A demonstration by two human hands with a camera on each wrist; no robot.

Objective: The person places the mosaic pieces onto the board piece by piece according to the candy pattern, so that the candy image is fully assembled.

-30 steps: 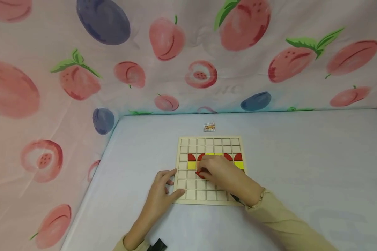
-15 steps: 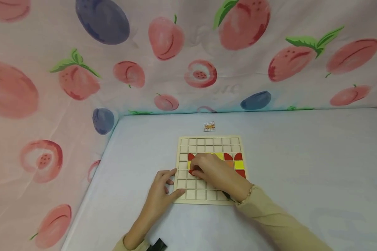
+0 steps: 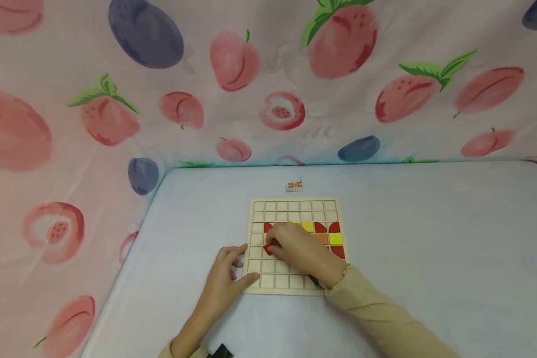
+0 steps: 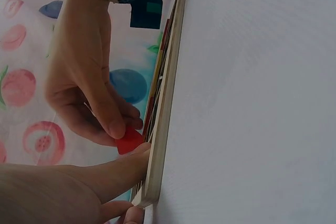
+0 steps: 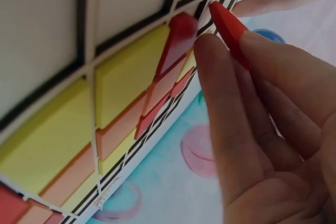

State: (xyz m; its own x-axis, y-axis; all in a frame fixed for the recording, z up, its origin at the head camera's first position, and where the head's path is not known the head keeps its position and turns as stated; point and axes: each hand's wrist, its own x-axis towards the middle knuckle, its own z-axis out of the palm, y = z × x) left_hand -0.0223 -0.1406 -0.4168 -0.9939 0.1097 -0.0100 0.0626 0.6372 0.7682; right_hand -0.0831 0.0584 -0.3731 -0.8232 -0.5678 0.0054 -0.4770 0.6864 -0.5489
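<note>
My right hand (image 3: 297, 248) is over the left half of a wooden grid board (image 3: 268, 282). Between its thumb and index finger it pinches a red tile (image 5: 228, 30), tilted up off the grid; in the head view the tile (image 3: 267, 250) shows just beyond the fingertips. My left hand (image 3: 223, 278) touches the board's left side, its thumb at the front left corner and its fingertips at the edge farther back. Red, yellow and orange tiles lie in the middle rows, among them a yellow tile (image 3: 335, 239). My right hand covers part of these rows.
Behind the board lies a small pattern card (image 3: 294, 184). A white cloth (image 3: 429, 223) covers the table, and a fruit-print curtain (image 3: 282, 144) hangs at the back and left. A black object (image 3: 221, 351) sits by my left cuff.
My right hand has moved left across the board with the red tile, uncovering tiles on the right. My left hand stays at the board's edge. The head view has shifted slightly.
</note>
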